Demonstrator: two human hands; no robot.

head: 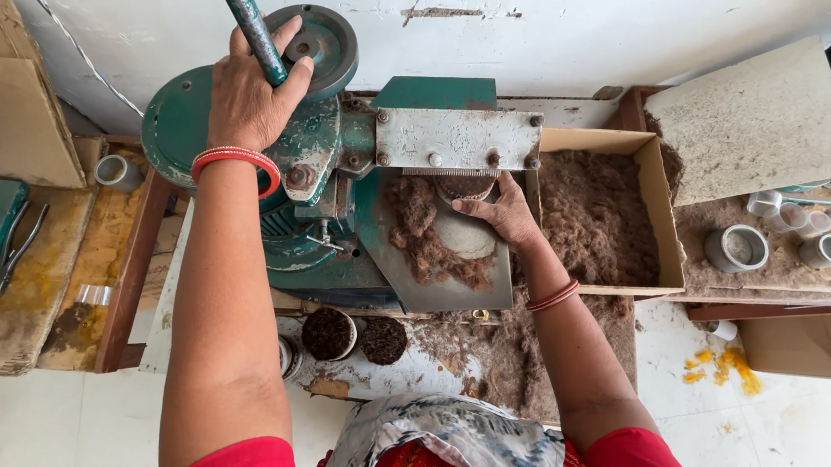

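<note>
My left hand (247,92) grips the green lever handle (250,21) of a green metal press machine (323,157). My right hand (501,209) reaches under the machine's grey metal head plate (457,140) and rests on the sloped metal tray (403,272), touching a pale round mould (463,235) among clumps of brown fibrous material (425,239). Both wrists wear red bangles.
A cardboard box (657,198) full of the same brown fibre stands to the right. Two round cups packed with dark fibre (329,333) sit below the tray. Several grey ring moulds (736,247) lie at right; pliers (14,251) and a small ring (116,172) at left.
</note>
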